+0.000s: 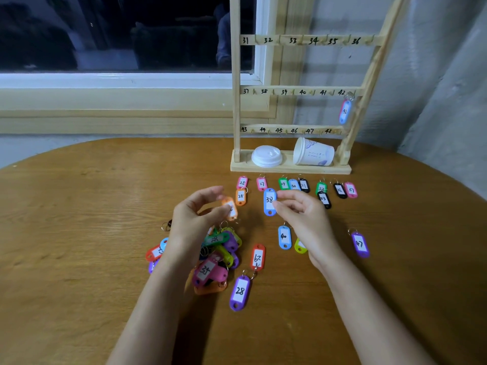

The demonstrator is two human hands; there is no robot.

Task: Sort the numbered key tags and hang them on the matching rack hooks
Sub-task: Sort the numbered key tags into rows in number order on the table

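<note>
Head view: both hands work low over the table [79,206], between an unsorted heap [216,256] of tags and a row [293,184] laid out by number in front of the rack [235,101].
Left hand [195,214]: fingers curled, pinching an orange tag [230,208]; its number is blurred and cannot be read.
Right hand [303,214]: thumb and fingertips pinch blue tag 38 [269,202] by its right edge, number facing up, just above the wood.
Step in hand: judged to be filing blue tag 38, either at the right end of the row beside 37 or straight onto peg 38 [264,91].
Technique: keep the label visible; confirm the number before release. For hanging, shift the pinch to the tag body so that the ring swings free, then seat the ring fully over the peg.
Caution: the row is tightly packed, so lower the tag in from above to avoid nudging its neighbours.
Rack status: only tag 42 [344,111] hangs; the other pegs in view are bare.
Rack base: a paper cup [313,152] on its side and a white lid [266,156].
Surface: rounded wooden table, matt grain, tags likely to slide easily.
Room: dark window [118,35] with a pale sill behind; grey wall [434,75] at right.
</note>
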